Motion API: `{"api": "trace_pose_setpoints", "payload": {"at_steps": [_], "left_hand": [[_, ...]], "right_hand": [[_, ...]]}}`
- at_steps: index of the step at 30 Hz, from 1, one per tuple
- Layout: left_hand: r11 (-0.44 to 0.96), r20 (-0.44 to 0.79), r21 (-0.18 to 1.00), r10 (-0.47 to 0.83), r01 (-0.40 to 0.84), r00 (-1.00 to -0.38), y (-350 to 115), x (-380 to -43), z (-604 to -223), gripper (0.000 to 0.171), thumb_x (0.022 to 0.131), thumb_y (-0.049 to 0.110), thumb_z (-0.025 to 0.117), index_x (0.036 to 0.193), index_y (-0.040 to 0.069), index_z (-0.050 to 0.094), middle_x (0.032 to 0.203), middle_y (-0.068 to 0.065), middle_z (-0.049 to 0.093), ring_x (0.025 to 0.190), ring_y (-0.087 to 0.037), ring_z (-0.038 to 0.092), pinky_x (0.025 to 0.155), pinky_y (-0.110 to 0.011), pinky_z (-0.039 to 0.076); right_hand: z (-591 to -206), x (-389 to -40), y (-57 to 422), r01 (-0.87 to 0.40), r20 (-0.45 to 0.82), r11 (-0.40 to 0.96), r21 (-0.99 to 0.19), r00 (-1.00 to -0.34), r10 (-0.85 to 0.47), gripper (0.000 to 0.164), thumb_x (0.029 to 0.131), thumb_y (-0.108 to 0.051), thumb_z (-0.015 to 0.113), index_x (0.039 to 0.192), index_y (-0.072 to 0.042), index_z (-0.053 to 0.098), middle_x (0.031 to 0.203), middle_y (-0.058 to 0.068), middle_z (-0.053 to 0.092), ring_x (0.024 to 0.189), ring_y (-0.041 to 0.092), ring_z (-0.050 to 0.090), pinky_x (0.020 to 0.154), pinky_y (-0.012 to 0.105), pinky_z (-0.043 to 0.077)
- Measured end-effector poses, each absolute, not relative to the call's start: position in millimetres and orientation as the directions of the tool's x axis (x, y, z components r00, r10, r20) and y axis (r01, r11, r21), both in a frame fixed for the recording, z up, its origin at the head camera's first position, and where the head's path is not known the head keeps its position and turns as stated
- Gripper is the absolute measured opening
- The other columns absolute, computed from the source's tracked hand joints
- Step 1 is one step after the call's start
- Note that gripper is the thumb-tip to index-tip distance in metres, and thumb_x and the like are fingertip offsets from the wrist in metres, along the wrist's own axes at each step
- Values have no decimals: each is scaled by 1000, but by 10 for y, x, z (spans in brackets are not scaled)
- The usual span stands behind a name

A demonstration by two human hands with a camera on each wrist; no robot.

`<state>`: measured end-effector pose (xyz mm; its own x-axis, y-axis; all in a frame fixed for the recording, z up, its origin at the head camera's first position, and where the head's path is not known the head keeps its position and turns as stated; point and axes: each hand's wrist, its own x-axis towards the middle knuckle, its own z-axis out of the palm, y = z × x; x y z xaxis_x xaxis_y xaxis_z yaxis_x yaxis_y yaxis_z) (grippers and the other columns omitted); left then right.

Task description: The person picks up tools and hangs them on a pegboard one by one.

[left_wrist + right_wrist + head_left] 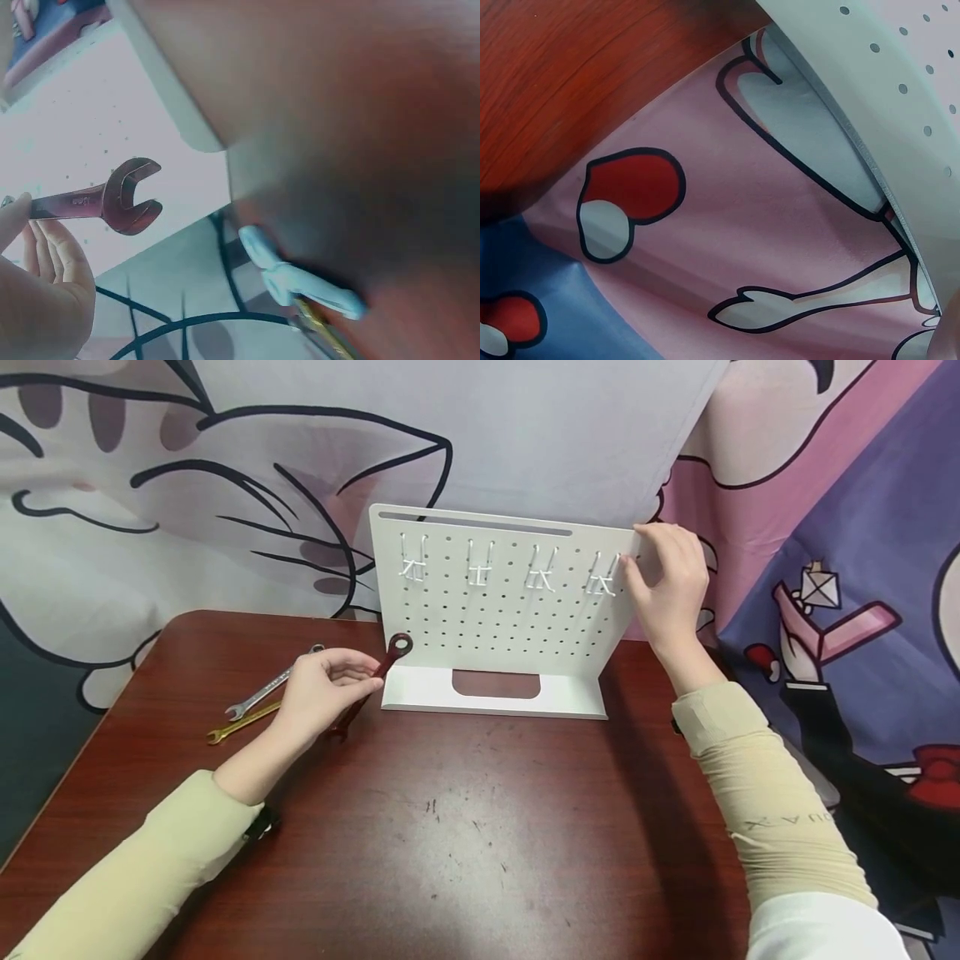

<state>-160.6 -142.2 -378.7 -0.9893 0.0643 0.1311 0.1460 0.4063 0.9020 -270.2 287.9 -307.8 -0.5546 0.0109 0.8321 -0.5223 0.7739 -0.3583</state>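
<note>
My left hand (318,689) pinches a dark red combination wrench (396,649) between thumb and fingers, its ring end up beside the pegboard's left edge. In the left wrist view the wrench's open end (131,196) stands out in front of the white board. The white pegboard (495,618) stands upright on its base and carries several white wire hooks (477,564) in a row near its top. At its upper right corner my right hand (672,577) grips the edge, thumb on the front face. Only a fingertip of that hand shows in the right wrist view.
A silver wrench (270,687) and a gold wrench (247,722) lie on the brown wooden table (465,827), left of the pegboard. Behind the table hangs a printed cloth (525,435) with cartoon drawings.
</note>
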Motion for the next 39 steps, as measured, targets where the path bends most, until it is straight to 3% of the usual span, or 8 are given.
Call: {"api": "trace_pose_setpoints", "payload": {"at_steps": [5,11,13,19,29,39], "left_hand": [[356,172,919,28,171,-985,-1323,-1666,-3673,22,92,3,81,111,-7,76,104,-24,79,79,10,69,77,-8,57],[220,204,955,-7,197,-979,-1228,-1748,-3587,25,91,-2,80,114,-11,73,88,17,75,82,7,70,81,-10,59],[163,213,965,-20,207,-977,-1206,-1781,-3575,25,91,-5,78,114,-12,72,84,24,71,83,6,70,81,-11,59],[16,213,977,-75,212,-974,-1147,-1886,-3552,21,90,-8,77,110,-8,72,83,21,74,81,2,71,82,-13,60],[-89,128,987,-105,138,-986,-1081,-2050,-3563,17,92,-5,77,105,6,73,83,18,76,84,1,72,83,-12,59],[-108,77,990,-108,89,-991,-1036,-2157,-3621,17,94,-5,75,108,4,73,83,18,75,86,1,71,84,-12,57]], "right_hand": [[-3078,-2703,2895,-526,835,773,-354,-551,7,30,95,-12,78,124,-5,77,126,15,77,128,34,64,118,41,45],[-3076,-2715,2898,-529,835,770,-357,-551,9,30,95,-12,78,124,-6,77,126,15,77,128,34,63,118,40,45],[-3076,-2721,2896,-532,836,769,-355,-549,6,30,94,-11,78,124,-6,77,126,15,76,128,34,63,118,40,44],[-3072,-2734,2893,-536,840,771,-345,-542,-1,31,94,-10,78,124,-5,76,126,15,76,128,34,63,119,40,43],[-3090,-2715,2886,-527,834,773,-353,-552,5,30,94,-10,78,124,-5,76,126,15,76,128,34,63,119,40,44],[-3103,-2720,2897,-538,843,770,-343,-538,0,30,93,-10,78,123,-5,77,125,16,77,127,35,63,118,40,44]]}}
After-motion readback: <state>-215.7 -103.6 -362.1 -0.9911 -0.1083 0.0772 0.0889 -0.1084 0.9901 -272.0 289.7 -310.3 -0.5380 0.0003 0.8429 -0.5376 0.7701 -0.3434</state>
